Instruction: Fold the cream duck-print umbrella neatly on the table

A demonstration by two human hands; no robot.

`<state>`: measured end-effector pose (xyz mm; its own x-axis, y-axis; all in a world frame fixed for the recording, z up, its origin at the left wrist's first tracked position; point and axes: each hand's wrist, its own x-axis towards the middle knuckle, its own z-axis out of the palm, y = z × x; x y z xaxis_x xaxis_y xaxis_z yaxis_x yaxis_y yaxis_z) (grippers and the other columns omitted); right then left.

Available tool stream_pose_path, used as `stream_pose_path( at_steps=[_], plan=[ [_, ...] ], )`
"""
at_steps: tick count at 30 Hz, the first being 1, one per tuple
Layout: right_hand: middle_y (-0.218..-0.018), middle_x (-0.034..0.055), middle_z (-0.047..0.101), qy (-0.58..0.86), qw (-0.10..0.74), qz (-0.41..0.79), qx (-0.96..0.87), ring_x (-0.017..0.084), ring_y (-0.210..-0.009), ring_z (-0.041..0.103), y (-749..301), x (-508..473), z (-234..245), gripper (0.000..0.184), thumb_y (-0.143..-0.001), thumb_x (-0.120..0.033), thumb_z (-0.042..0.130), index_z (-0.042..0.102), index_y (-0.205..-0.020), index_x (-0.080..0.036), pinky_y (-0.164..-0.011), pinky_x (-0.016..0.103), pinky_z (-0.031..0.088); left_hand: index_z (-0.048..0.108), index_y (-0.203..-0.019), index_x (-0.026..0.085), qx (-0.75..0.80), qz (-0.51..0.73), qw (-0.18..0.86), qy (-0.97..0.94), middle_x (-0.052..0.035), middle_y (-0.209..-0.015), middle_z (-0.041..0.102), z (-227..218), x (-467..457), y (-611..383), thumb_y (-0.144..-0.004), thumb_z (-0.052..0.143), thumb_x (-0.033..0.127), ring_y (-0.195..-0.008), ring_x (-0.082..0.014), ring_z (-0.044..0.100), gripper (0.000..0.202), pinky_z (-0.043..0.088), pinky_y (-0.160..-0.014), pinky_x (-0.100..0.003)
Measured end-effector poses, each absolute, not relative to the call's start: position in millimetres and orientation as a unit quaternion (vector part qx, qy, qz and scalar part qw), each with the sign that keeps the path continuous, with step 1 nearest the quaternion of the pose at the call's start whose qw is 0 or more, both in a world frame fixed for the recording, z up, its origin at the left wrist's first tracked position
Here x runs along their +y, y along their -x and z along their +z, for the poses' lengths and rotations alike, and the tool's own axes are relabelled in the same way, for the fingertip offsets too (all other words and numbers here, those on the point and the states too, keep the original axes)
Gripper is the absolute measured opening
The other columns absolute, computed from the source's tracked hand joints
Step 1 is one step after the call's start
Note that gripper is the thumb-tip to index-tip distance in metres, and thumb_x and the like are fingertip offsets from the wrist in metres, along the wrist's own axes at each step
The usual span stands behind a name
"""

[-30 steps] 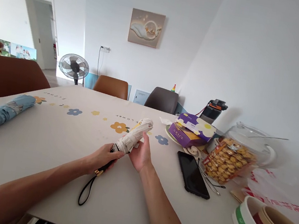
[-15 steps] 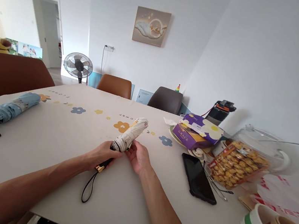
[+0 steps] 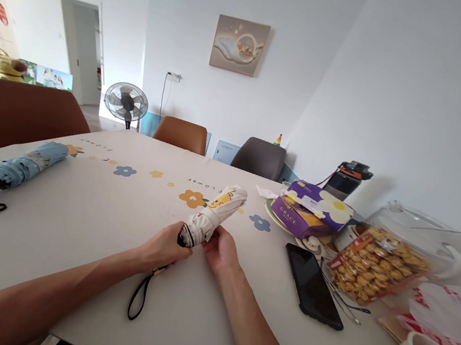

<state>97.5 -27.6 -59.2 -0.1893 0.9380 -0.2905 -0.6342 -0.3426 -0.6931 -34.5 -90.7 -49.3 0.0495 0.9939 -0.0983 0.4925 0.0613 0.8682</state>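
Head view: blue umbrella (image 3: 26, 166) lies on table (image 3: 84, 224), furled, looks finished, well apart from hands. Left hand (image 3: 167, 247) clamped around lower end of white umbrella (image 3: 218, 212), which slants over table in front of person, gathered into narrow roll. Furling looks mostly done; whether fastened, cannot tell. Right hand (image 3: 222, 253) against its right side, fingertips partly hidden; cannot tell if gripping. Phone (image 3: 314, 286) farther right, untouched.

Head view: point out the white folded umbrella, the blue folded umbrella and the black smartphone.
White folded umbrella (image 3: 213, 215), head view, on its wrapped canopy.
Blue folded umbrella (image 3: 14, 171), head view, on its canopy.
Black smartphone (image 3: 314, 285), head view, on its dark screen.
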Motion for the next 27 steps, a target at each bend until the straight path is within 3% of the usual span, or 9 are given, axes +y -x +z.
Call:
stream_pose_path(
  at_steps=[4, 8, 12, 14, 18, 27],
  plan=[
    [-0.061, 0.0014, 0.065, 0.328, 0.554, 0.749, -0.157, 0.013, -0.055, 0.058, -95, -30, -54, 0.022, -0.069, -0.003, 0.044, 0.061, -0.071, -0.015, -0.051, 0.022, 0.049, 0.048, -0.084, 0.021, 0.651, 0.258, 0.2, -0.685, 0.0008, -0.069, 0.058, -45, -89, 38, -0.069, 0.051, 0.022, -0.06, -0.0139, 0.054, 0.015, 0.034, -0.05, -0.023],
    [-0.069, 0.0022, 0.068, 0.287, 0.575, 0.753, -0.144, 0.016, -0.068, 0.063, -93, -31, -51, 0.033, -0.069, -0.001, 0.04, 0.064, -0.084, -0.017, -0.061, 0.026, 0.052, 0.047, -0.101, 0.024, 0.661, 0.185, 0.04, -0.726, -0.0023, -0.09, 0.062, -37, -91, 41, -0.076, 0.049, 0.027, -0.077, -0.0195, 0.058, 0.026, 0.032, -0.056, -0.026],
    [-0.067, 0.0014, 0.067, 0.297, 0.58, 0.745, -0.145, 0.016, -0.07, 0.064, -91, -31, -54, 0.034, -0.069, -0.001, 0.041, 0.065, -0.087, -0.019, -0.067, 0.026, 0.053, 0.047, -0.097, 0.02, 0.668, 0.145, -0.062, -0.727, -0.0052, -0.084, 0.06, -38, -93, 38, -0.085, 0.042, 0.028, -0.079, -0.0203, 0.056, 0.015, 0.035, -0.062, -0.028],
    [-0.065, 0.0014, 0.067, 0.306, 0.581, 0.742, -0.134, 0.016, -0.068, 0.063, -91, -30, -56, 0.035, -0.068, 0.0, 0.041, 0.065, -0.085, -0.018, -0.065, 0.026, 0.053, 0.047, -0.096, 0.019, 0.663, 0.13, -0.093, -0.731, -0.0065, -0.083, 0.059, -43, -93, 36, -0.086, 0.039, 0.019, -0.078, -0.0194, 0.055, 0.013, 0.036, -0.063, -0.028],
    [-0.063, 0.0016, 0.065, 0.31, 0.585, 0.739, -0.126, 0.016, -0.063, 0.062, -90, -29, -60, 0.031, -0.067, -0.001, 0.042, 0.064, -0.079, -0.017, -0.063, 0.026, 0.053, 0.046, -0.098, 0.016, 0.661, 0.09, -0.122, -0.735, -0.0072, -0.084, 0.057, -51, -89, 36, -0.076, 0.037, -0.001, -0.075, -0.0191, 0.054, 0.029, 0.035, -0.059, -0.027],
    [-0.057, 0.0008, 0.062, 0.316, 0.584, 0.741, -0.103, 0.014, -0.056, 0.057, -91, -28, -64, 0.024, -0.066, 0.0, 0.043, 0.059, -0.068, -0.018, -0.059, 0.025, 0.051, 0.045, -0.084, 0.017, 0.68, 0.097, -0.104, -0.719, -0.0075, -0.085, 0.058, -47, -85, 45, -0.08, 0.039, 0.008, -0.077, -0.0198, 0.054, 0.012, 0.035, -0.061, -0.029]
  ],
)
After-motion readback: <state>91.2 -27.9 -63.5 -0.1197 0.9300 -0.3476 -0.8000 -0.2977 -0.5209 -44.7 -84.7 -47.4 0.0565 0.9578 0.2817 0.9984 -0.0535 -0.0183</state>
